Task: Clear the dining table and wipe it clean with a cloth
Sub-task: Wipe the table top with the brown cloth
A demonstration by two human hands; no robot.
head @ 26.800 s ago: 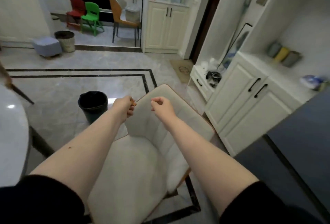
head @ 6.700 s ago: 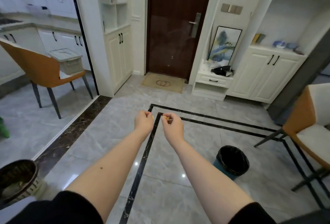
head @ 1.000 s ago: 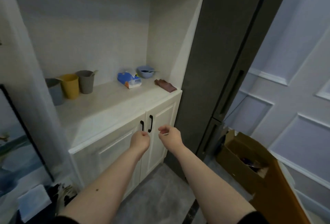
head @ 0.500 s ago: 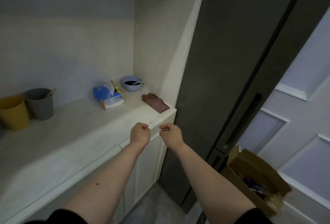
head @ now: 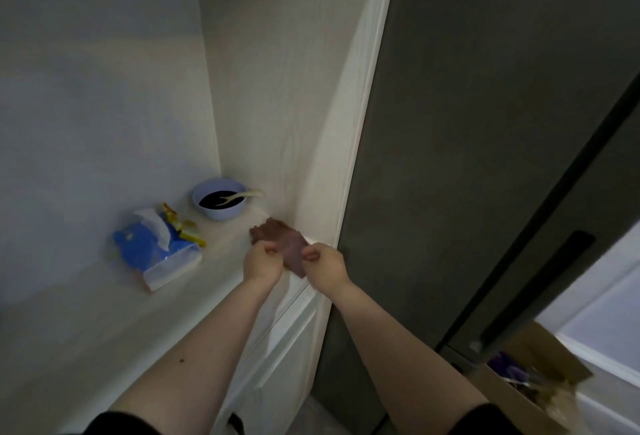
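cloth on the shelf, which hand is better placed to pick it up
Either could, but the right has a slight edge: the cloth lies by the shelf's right end, its near corner running under that hand. The left sits at its left edge. Both fists are curled, holding nothing visible.

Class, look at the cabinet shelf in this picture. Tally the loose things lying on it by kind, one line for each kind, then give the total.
Bowl, light blue, with a pale spoon in it: 1
Spoon: 1
Tissue pack, blue: 1
Brown cloth: 1
Yellow scraps beside the pack: 1 cluster, pieces too small to count
Total: 5
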